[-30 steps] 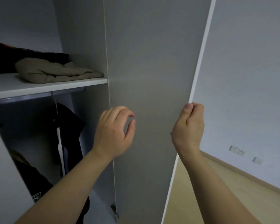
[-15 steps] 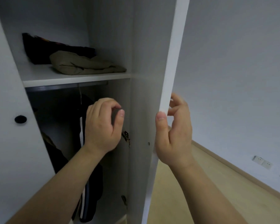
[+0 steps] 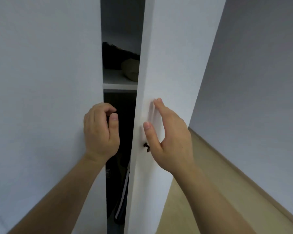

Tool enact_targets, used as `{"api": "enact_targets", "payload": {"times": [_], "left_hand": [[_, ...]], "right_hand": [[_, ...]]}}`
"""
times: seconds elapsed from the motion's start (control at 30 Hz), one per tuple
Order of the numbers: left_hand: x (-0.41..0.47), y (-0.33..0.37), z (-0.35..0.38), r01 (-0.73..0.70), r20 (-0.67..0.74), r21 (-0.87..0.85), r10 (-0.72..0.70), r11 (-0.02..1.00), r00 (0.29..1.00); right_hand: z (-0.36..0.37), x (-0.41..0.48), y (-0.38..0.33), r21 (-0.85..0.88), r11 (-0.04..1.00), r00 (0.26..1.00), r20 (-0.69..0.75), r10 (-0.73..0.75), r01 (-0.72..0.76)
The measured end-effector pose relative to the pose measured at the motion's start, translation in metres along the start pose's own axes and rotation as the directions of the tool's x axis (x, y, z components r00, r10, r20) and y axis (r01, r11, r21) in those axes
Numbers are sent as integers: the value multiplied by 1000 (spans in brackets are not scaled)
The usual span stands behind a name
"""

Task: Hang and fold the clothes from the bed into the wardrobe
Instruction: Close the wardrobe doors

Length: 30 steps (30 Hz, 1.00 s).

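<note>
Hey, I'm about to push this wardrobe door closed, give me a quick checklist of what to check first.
1. Right hand flat on the right door: ok.
2. Left hand clear of the closing door: not ok, its curled fingers sit by the left door edge.
3. Hanging clothes clear of the right door's edge: cannot tell, they hang close behind it.
4. Folded clothes set back on the shelf: ok.
5. Left door fully shut: cannot tell.
</note>
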<state>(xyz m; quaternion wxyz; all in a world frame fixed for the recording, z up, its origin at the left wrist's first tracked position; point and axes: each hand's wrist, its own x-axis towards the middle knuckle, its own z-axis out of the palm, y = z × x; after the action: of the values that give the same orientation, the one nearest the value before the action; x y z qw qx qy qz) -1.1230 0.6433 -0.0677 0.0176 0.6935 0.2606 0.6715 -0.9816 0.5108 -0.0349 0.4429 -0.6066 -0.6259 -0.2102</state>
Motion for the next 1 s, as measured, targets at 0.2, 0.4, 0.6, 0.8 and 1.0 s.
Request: {"api": "enact_targets", "payload": {"times": [0.2,0.4,0.6,0.8,1.0], "left_hand": [[4,-35,-31,61,32,196,-69,979,997],[-2,-63,-48,43,162,367,-110,929,981],[-2,-77,-42,-73,301,454,-75,888,951],[12,-84,-31,-243,435,564,-34,789,900],[25,-90,-24,-327,490,665,-62,671,869]], "right_hand": [[65,23,3,-70,995,987,148,-60,72],[95,33,7,-187,973,957,279,-79,135],[101,50,13,-353,899,901,424,-93,259],[115,68,22,-421,837,848,522,-91,349],[127,77,32,-412,831,820,566,-87,373]]}}
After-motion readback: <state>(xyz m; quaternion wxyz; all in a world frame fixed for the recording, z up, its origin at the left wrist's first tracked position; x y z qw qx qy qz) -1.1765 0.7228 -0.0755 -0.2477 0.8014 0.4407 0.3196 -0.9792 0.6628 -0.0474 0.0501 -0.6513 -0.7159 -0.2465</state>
